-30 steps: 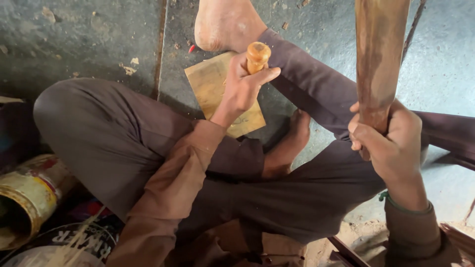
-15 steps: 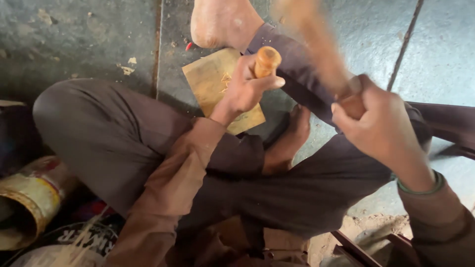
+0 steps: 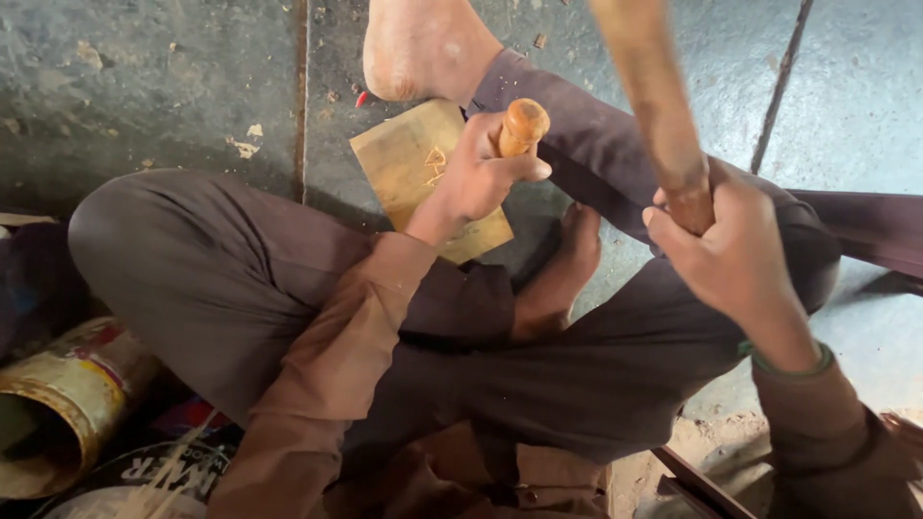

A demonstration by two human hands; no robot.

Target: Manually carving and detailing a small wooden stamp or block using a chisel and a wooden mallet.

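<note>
I sit cross-legged on a concrete floor. My left hand [image 3: 478,175] is shut on a chisel with a rounded wooden handle [image 3: 522,125], held upright on a flat yellowish wooden piece [image 3: 399,163] that lies on the floor. Carved marks show on the wood beside the hand. My right hand [image 3: 723,252] grips a long wooden mallet [image 3: 652,101], raised and tilted up to the left, above and right of the chisel handle. The mallet's upper end runs out of the frame. One bare foot [image 3: 418,48] rests beside the far edge of the wooden piece.
My other bare foot [image 3: 560,274] lies between my legs near the wooden piece. A rusty yellow tin can [image 3: 58,404] lies on its side at lower left, with a printed lid [image 3: 144,481] beneath it. A thin dark rod [image 3: 781,82] lies on the floor at upper right.
The mallet has swung from upright at the right to tilted towards the chisel, and my right hand has shifted with it. My left hand keeps the chisel on the wood.
</note>
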